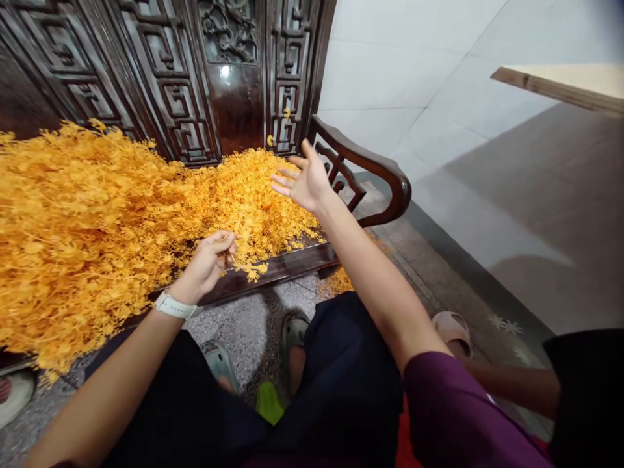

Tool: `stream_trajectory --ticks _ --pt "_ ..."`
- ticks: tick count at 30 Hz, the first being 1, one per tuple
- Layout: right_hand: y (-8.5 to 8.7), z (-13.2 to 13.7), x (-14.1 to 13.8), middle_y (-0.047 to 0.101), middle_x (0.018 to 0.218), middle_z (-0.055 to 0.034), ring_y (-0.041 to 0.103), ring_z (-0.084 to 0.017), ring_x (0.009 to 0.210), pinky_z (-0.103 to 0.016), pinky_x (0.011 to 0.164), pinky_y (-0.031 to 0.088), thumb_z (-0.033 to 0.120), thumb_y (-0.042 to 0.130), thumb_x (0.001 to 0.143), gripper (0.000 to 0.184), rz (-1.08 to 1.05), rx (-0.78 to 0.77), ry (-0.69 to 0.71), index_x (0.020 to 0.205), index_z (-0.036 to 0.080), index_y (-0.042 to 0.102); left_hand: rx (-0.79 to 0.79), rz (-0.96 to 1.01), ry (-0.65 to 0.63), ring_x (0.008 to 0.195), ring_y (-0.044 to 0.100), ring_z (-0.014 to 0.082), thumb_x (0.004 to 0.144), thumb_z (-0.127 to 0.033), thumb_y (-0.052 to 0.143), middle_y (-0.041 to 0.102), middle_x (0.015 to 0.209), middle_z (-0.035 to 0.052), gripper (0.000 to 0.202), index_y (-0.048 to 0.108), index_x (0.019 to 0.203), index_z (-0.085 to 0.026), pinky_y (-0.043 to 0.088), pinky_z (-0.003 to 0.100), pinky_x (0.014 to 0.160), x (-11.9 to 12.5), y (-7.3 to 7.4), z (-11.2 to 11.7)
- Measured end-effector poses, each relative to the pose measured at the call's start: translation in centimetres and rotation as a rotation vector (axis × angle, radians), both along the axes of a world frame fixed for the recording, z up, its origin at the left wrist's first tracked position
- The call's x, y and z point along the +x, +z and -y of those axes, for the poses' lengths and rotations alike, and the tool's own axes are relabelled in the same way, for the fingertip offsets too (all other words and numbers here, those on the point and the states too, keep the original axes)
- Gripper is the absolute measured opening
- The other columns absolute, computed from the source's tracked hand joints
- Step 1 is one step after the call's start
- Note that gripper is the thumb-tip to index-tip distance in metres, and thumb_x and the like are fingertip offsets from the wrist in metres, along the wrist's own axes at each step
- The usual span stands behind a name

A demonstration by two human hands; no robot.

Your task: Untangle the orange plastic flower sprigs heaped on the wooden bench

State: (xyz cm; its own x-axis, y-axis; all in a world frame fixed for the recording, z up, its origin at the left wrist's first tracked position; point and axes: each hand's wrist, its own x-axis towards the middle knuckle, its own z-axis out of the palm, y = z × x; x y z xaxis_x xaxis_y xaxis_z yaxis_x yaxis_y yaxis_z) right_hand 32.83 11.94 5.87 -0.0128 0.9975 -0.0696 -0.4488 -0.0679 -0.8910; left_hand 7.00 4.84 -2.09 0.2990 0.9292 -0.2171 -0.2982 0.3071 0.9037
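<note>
My left hand, with a white watch band on its wrist, is closed in a pinch at the front edge of the dark wooden bench. From its fingertips a small yellow plastic flower sprig sticks out to the right. My right hand is open, its fingers spread above the right part of the heap, and nothing shows in it. Beyond it, two small yellow pieces appear against the carved backrest. A big heap of yellow plastic flower sprigs covers the seat, with a smaller pile at its right end.
The bench's curved armrest stands right of the pile. More yellow bits lie on the floor under the seat. A wooden board edge juts in at upper right. Another person's sandalled foot is at right, another shoe at far left.
</note>
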Motion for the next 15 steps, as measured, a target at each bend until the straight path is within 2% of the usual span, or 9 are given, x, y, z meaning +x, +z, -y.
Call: stream_trajectory --ticks 2,3,5,7,9,11,13,15 --pt "-1.4 -0.7 -0.1 0.061 0.078 -0.0022 0.057 -0.012 0.062 -0.022 0.054 0.050 0.051 0.053 0.101 0.032 -0.086 -0.144 -0.086 0.098 0.019 0.057 -0.018 0.009 -0.037 0.054 0.050 0.0079 0.077 -0.030 0.087 0.057 0.066 -0.0015 0.026 0.066 0.081 -0.015 0.044 0.016 0.049 0.5 -0.1 0.2" --pt "-2.0 -0.6 -0.1 0.053 0.068 0.0017 0.045 -0.009 0.051 -0.018 0.045 0.040 0.043 0.051 0.103 0.027 -0.115 -0.187 -0.094 0.089 0.020 0.053 -0.008 0.008 -0.061 0.055 0.051 0.0080 0.079 -0.031 0.086 0.057 0.067 -0.0011 0.026 0.066 0.081 -0.015 0.044 0.016 0.050 0.7 -0.2 0.4" --pt "-2.7 0.3 -0.1 0.032 0.054 0.0081 0.020 -0.007 0.042 -0.018 0.037 0.019 0.031 0.044 0.105 0.031 -0.136 -0.225 -0.083 0.076 0.022 0.043 0.021 -0.006 -0.097 0.057 0.052 0.0086 0.082 -0.032 0.084 0.058 0.068 0.0000 0.025 0.067 0.080 -0.014 0.044 0.016 0.050 0.9 -0.2 0.6" --pt "-2.9 1.2 0.1 0.020 0.052 0.0101 0.008 -0.008 0.043 -0.020 0.036 0.010 0.028 0.040 0.107 0.035 -0.114 -0.218 -0.041 0.072 0.022 0.039 0.023 -0.012 -0.099 0.057 0.052 0.0089 0.083 -0.031 0.083 0.058 0.067 0.0004 0.024 0.067 0.081 -0.014 0.044 0.016 0.050 1.0 -0.2 0.7" --pt "-3.1 1.9 0.2 0.022 0.053 0.0099 0.008 -0.008 0.044 -0.020 0.037 0.010 0.030 0.041 0.106 0.035 -0.039 -0.189 0.011 0.073 0.022 0.042 -0.004 0.019 -0.074 0.056 0.052 0.0085 0.083 -0.029 0.083 0.058 0.068 -0.0001 0.022 0.068 0.084 -0.014 0.045 0.016 0.051 0.9 -0.2 0.7" --pt "-3.5 2.4 0.1 0.031 0.055 0.0083 0.012 -0.007 0.044 -0.021 0.038 0.011 0.031 0.050 0.104 0.031 0.124 -0.135 0.051 0.075 0.021 0.047 -0.028 0.081 -0.043 0.056 0.053 0.0084 0.084 -0.027 0.082 0.059 0.069 -0.0003 0.020 0.067 0.087 -0.015 0.045 0.016 0.052 0.8 -0.1 0.7" --pt "-4.3 2.8 -0.4 0.043 0.060 0.0046 0.023 -0.006 0.045 -0.020 0.039 0.016 0.036 0.059 0.101 0.028 0.328 -0.087 0.111 0.078 0.019 0.055 -0.018 0.127 -0.019 0.058 0.055 0.0093 0.085 -0.025 0.081 0.063 0.073 0.0009 0.018 0.066 0.088 -0.016 0.047 0.017 0.053 0.7 0.0 0.7" --pt "-5.1 3.4 -1.2 0.055 0.072 -0.0011 0.040 -0.008 0.051 -0.020 0.041 0.029 0.045 0.063 0.100 0.031 0.453 -0.074 0.203 0.085 0.018 0.061 0.011 0.139 0.002 0.061 0.058 0.0103 0.087 -0.024 0.080 0.067 0.077 0.0027 0.016 0.066 0.090 -0.017 0.048 0.019 0.055 0.7 0.0 0.7"
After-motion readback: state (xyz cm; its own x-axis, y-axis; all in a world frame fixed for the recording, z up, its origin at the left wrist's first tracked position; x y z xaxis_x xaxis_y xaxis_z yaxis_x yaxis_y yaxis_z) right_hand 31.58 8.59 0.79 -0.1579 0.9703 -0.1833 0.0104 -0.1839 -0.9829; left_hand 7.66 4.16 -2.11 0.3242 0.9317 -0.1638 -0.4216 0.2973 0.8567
